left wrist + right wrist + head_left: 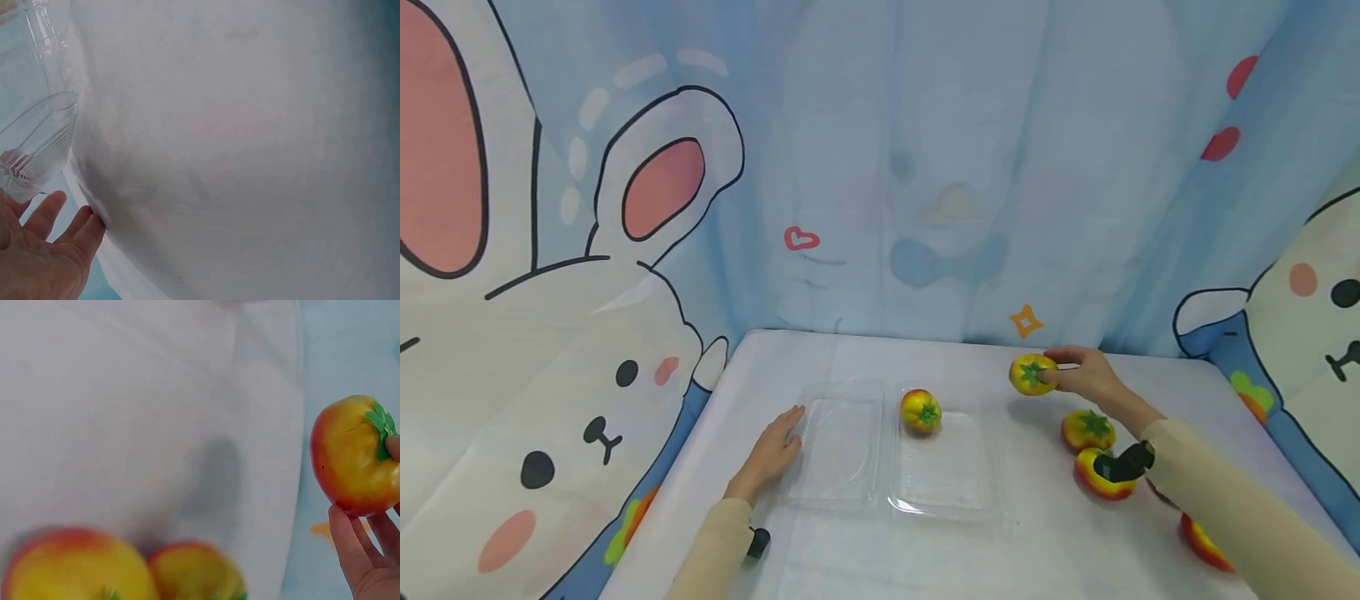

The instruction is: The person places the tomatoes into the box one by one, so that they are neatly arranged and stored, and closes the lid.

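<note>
Right hand [1086, 375] and held fruit: the thumb pinches a yellow-and-red, persimmon-like fruit [1028, 374] at its green calyx, with fingers around the opposite side. The fruit is raised above the far part of the tabletop [1037, 533], its shadow apart from it; it is roundish, with no marked long axis.

The governing relation: the clear plastic tray [953, 462] lies to the left of this hand and closer to the person, and the right hand with its fruit appears the nearer of the two. A second fruit [921, 412] sits in the tray's far left corner. Beside the tray, on its left, is a matching clear shell [838, 450]; a hinge cannot be made out. The left hand [772, 446], fingers spread, lies at the shell's outer edge; contact is uncertain.

Below the right forearm, two fruits [1087, 430] touch; another [1206, 546] is partly hidden by the sleeve [1247, 508].
</note>
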Demonstrator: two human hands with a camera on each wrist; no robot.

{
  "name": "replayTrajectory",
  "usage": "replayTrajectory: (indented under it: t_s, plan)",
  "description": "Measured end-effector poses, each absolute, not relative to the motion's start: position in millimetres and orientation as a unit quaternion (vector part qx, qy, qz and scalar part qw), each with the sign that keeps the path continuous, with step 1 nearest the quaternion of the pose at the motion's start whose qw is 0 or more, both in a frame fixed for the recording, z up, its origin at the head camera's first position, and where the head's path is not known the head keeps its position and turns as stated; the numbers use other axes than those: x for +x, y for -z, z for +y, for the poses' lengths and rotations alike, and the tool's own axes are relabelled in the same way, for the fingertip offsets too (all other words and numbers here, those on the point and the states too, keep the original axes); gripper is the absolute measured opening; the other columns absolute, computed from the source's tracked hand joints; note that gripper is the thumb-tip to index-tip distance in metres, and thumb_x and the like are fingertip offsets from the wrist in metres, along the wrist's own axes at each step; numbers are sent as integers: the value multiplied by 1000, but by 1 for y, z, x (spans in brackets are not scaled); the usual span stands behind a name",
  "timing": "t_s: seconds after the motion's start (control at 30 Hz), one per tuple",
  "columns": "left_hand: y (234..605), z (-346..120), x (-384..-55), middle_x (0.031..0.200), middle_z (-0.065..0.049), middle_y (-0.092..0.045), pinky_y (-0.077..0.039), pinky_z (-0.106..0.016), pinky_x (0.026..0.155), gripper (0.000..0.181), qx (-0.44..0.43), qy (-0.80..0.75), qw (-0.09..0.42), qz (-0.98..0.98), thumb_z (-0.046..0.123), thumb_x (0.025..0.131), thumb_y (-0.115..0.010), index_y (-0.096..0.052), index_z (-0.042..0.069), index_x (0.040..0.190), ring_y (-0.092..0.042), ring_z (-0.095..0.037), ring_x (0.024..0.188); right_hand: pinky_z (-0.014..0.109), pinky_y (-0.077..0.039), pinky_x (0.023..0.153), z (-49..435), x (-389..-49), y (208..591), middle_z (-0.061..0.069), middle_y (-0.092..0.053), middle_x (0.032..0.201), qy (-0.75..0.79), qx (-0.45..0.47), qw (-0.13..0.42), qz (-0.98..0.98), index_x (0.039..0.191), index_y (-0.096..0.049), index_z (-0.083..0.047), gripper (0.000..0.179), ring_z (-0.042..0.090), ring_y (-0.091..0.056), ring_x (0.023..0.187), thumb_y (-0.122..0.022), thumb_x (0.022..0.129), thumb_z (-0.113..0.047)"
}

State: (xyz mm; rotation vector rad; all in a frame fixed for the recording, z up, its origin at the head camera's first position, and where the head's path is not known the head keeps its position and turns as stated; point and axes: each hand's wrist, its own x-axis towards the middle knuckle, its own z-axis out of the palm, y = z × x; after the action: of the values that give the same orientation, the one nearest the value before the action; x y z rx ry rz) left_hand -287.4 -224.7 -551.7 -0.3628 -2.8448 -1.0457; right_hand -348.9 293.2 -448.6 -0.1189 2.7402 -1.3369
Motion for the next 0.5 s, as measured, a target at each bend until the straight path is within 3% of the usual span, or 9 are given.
replayTrajectory:
  t_s: [0.5]
  plan:
    - [553,-227,-285,147,-28,-42,-29,-56,114,51,-145,359,72,-919,1,93,-45,-44,-5,144,-38,-47,136,41,-60,81,191,-323,431,25,-62,121,414,-241,2,878,121,-62,8,45,45,-63,107,-78,81,-5]
